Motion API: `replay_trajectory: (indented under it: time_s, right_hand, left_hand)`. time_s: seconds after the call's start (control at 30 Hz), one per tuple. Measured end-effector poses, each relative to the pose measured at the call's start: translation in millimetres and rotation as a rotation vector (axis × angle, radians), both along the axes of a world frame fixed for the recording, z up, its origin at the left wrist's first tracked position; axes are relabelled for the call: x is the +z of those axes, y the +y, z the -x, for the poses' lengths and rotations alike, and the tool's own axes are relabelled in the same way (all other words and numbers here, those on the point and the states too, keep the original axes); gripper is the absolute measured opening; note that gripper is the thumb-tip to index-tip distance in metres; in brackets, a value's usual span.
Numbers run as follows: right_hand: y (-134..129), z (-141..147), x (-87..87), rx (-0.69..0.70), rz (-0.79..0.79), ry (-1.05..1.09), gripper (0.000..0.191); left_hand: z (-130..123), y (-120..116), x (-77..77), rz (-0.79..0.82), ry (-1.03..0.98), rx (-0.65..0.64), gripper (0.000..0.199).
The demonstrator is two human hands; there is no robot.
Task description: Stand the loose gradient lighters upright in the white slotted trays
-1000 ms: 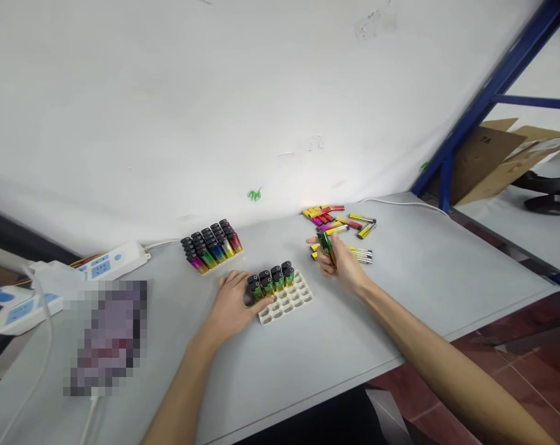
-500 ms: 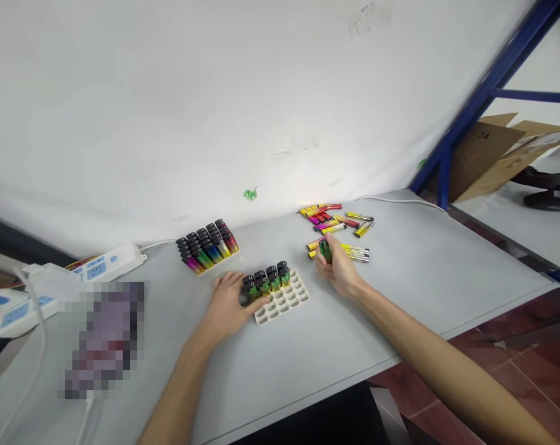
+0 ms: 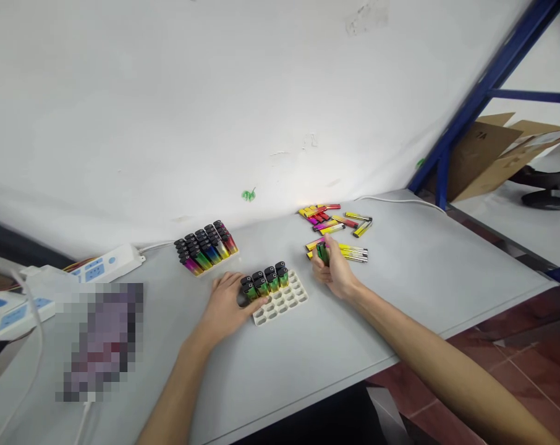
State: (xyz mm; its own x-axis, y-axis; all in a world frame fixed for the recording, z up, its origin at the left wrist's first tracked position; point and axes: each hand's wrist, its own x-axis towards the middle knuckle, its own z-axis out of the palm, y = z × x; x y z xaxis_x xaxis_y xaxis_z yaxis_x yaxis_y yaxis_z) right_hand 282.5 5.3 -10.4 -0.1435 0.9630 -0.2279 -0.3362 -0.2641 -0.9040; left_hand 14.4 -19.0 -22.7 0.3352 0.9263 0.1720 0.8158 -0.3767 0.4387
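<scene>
Behind everything, a scuffed white wall [image 3: 280, 93]. Below, a grey table [image 3: 303, 364] close against it, perhaps for a backstop. At right, a blue metal frame [image 3: 493, 83] and, beyond, an open cardboard box [image 3: 481, 161]. At left, a pixelated patch [image 3: 104, 340], impossible to identify; near the wall, a white power strip [image 3: 115, 259], probably tucked there for keeping cables out of the way.

Next in size, two bare hands. Left hand [image 3: 224, 303]: loosely gripping the left end of an off-white tray [image 3: 292, 298], thumb along the front, seemingly for steadying. Right hand [image 3: 334, 272]: fingers clasped around a green lighter [image 3: 322, 252], just beyond the tray's right side; thumb uppermost, a grip suited to pressing.

In the tray, green lighters [image 3: 266, 281] upright in two rows at back left, black caps up, sockets probably for even spacing. Farther back at left, a second tray [image 3: 212, 269], packed with upright lighters, apparently grouped by colour. Beyond the right hand, loose lighters [image 3: 326, 222], flat on the table, some heaped near the wall.

Smallest, writing: "7A" on the box flap. On the lighters, no legible brand.
</scene>
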Motion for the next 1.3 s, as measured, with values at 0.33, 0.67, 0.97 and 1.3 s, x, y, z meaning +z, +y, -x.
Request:
replay_trajectory:
  time_s: [0.33, 0.67, 0.97, 1.3]
  right_hand:
    - [0.7, 2.2, 2.6, -0.057, 0.047, -0.043, 0.051]
    - [0.3, -1.2, -5.5, 0.000, -0.280, -0.196, 0.038]
    - [-2.0, -2.2, -3.4, 0.174, -0.485, -0.329, 0.021]
    - [-1.8, -6.3, -7.7, 0.206, -0.742, -0.739, 0.016]
  left_hand:
    - [-0.7, 0.4, 0.7, -0.002, -0.010, 0.017, 0.037]
    - [0.9, 0.2, -0.6, -0.006, 0.000, 0.014, 0.039]
    - [2.5, 1.2, -0.7, 0.019, 0.012, 0.008, 0.040]
    - [3.0, 0.8, -0.5, 0.001, 0.014, 0.005, 0.039]
